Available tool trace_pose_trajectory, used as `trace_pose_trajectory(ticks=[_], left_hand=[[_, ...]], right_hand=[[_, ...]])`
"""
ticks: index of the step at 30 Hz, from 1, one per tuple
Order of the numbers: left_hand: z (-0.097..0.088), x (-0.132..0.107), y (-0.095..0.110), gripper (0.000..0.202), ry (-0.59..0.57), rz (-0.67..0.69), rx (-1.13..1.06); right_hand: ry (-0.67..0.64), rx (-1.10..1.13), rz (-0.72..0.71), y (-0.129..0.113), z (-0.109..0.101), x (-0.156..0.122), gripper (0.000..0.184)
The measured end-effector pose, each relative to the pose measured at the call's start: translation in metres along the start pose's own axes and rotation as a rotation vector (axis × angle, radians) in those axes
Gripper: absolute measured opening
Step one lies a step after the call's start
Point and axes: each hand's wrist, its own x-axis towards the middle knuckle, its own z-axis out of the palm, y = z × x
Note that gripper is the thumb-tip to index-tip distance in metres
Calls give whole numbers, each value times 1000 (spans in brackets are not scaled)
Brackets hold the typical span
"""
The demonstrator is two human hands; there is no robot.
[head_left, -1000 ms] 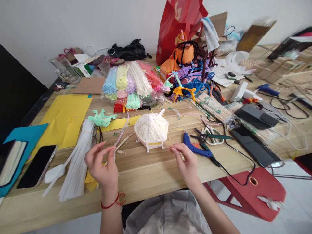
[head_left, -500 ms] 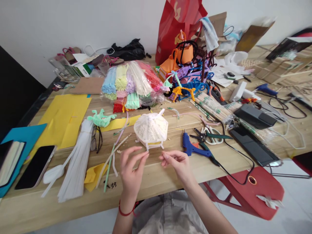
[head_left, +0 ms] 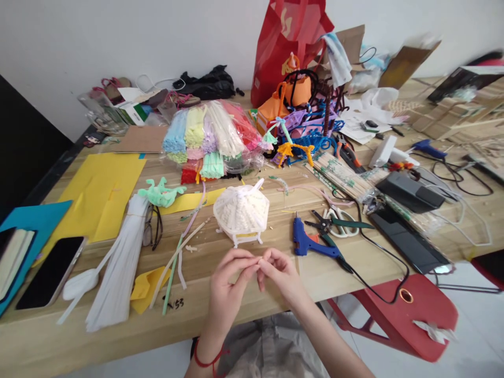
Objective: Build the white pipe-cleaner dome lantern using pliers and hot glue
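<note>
My left hand (head_left: pixel 234 281) and my right hand (head_left: pixel 281 275) meet fingertip to fingertip over the front of the table. Both pinch, and whatever lies between the fingertips is too small to make out. Just beyond them stands a white fuzzy umbrella-shaped piece (head_left: pixel 242 210) on short legs, with a loop on top; neither hand touches it. To the right of my hands lies a blue glue gun (head_left: pixel 305 239), beside dark-green-handled pliers (head_left: pixel 325 226) and white-handled scissors (head_left: pixel 342 223). Several pipe cleaners (head_left: pixel 173 273) are on the left.
A bundle of white strips (head_left: pixel 120 262), glasses (head_left: pixel 153 226) and a phone (head_left: pixel 51 273) lie leftward. Bagged pipe cleaners (head_left: pixel 208 131) sit behind, near a red bag (head_left: pixel 289 47). A black cable (head_left: pixel 388 257) runs along the right, above a red stool (head_left: pixel 409 315).
My hands have come together from a gap apart, the left one moving right, and their fingertips now touch. The white piece stays standing on the table.
</note>
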Motion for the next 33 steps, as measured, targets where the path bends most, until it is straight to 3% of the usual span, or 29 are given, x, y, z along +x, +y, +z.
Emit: trace_pose_trajectory(ticks=[5,11,20,26,31,33], left_hand=[[1,-3,-4,20,18,103,265],[-7,4,-11,14,-62,189,291],[-4,20,-9,15,-99,404,578],[1,23,-14,9,-65,413,551],[-1,18,-16,11,-85,298,426],[-7,15,-19,11,-39,236,373]], right_hand=[[76,-158,-76,0,8,-3,43],[-145,76,186,6,-1,1,49],[-200,243,327,0,-12,2,46],[-301,348,438,0,-16,9,44],[-404,437,570,-1,-19,13,45],[-450,449,597,-2,-19,14,42]])
